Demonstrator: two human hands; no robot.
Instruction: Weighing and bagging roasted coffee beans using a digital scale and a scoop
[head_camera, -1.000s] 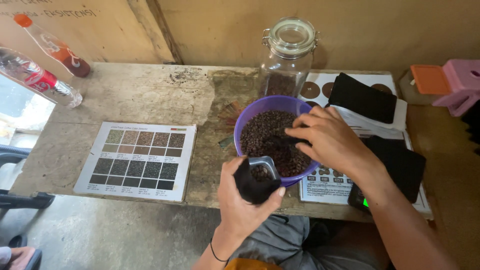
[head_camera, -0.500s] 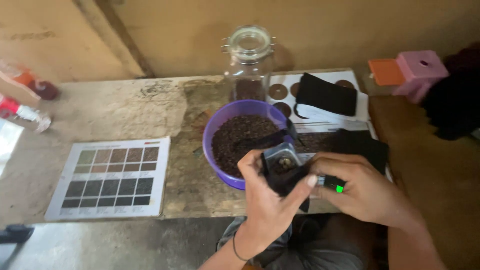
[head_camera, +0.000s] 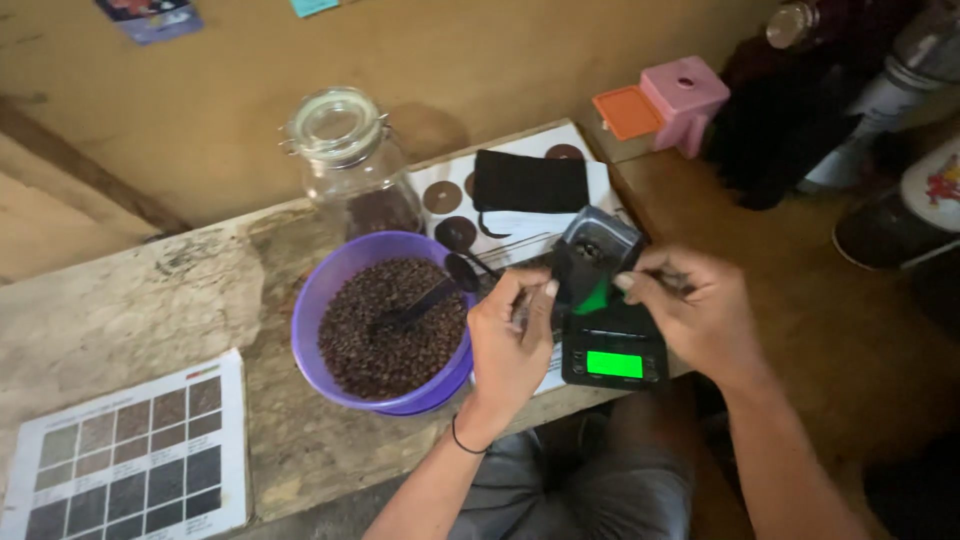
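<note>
Small dark container (head_camera: 593, 262) is up over the black digital scale (head_camera: 612, 350) at the front edge of the desk (head_camera: 150, 310), toward its right end. Both hands are on it: left hand (head_camera: 512, 345) has its fingers (head_camera: 530, 292) curled around the left side, right hand (head_camera: 695, 310) has its fingers closed on the right side. Scale's display is lit green. Just left of it sits a purple bowl (head_camera: 330, 290) full of dark coffee beans (head_camera: 385, 335) with a black scoop (head_camera: 430, 293) resting in them. Glass jar (head_camera: 350, 165) stands behind the bowl, and a grey colour chart (head_camera: 130, 455) lies at the front left corner.
</note>
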